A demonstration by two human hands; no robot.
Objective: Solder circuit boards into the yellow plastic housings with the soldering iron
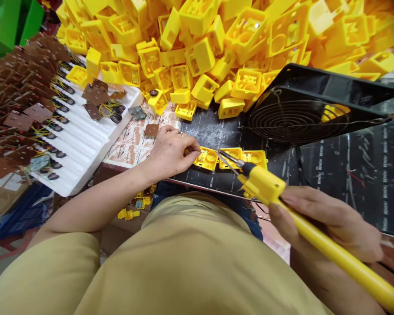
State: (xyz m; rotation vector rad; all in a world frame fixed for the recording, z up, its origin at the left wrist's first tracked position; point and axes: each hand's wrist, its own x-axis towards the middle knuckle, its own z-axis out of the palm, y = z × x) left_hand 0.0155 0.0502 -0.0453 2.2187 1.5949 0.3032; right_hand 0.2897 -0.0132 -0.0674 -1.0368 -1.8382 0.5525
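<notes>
My left hand [175, 148] rests at the table's front edge, its thumb and fingers closed on the left end of a small yellow plastic case [206, 158]. That case lies open side up, with a round speaker-like grille inside. Two more yellow cases [230, 157] [258, 158] lie in a row to its right. My right hand [325, 218] is wrapped round a yellow-handled soldering iron [265, 183]. The iron's metal tip points left, over the gap between the first and second cases; whether it touches either one I cannot tell.
A large heap of yellow cases [197, 57] fills the back. A black fan [302, 113] stands at the right. On the left, a white foam tray [82, 153] carries many brown circuit boards [22, 96] with wired round black parts. A loose brown board [151, 130] lies beyond my left hand.
</notes>
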